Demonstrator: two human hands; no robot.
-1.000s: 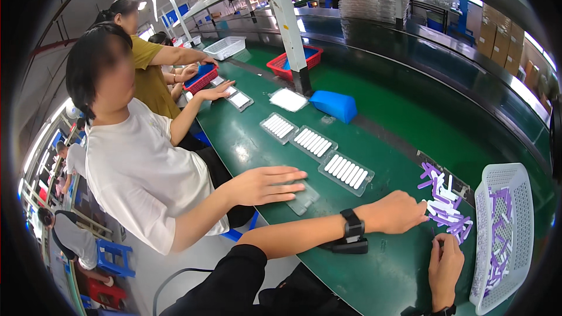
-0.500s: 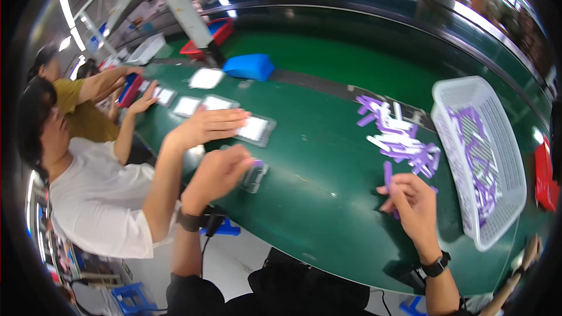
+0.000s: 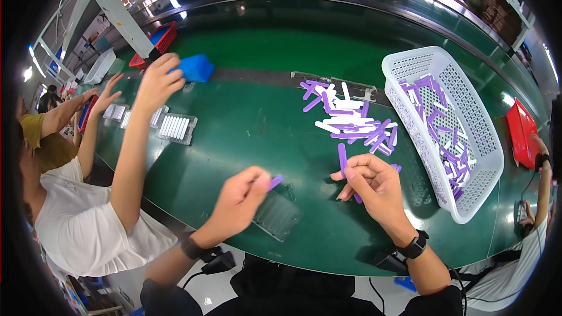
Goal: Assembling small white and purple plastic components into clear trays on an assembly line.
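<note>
My left hand (image 3: 237, 200) pinches a short purple stick (image 3: 276, 182) between thumb and fingers. Partly behind that hand, a clear plastic tray (image 3: 280, 217) with shallow grooves lies on the green table. My right hand (image 3: 379, 188) is closed on a purple stick (image 3: 342, 157), held upright between thumb and fingers. More purple shows below its fingers and beside its knuckles; whether these are separate sticks I cannot tell. Just beyond the right hand is a loose pile of purple and white sticks (image 3: 349, 122).
A white perforated basket (image 3: 492, 158) holding more sticks stands at the right. To the left, a co-worker's hand (image 3: 158, 82) is raised beside a blue box (image 3: 197, 68), near clear trays of white sticks (image 3: 175, 127). A red container (image 3: 521, 134) sits at the far right.
The view has swung right. My left hand and the clear tray have come closer to my right hand. The co-worker's hand has left the filled tray and risen toward the blue box.
</note>
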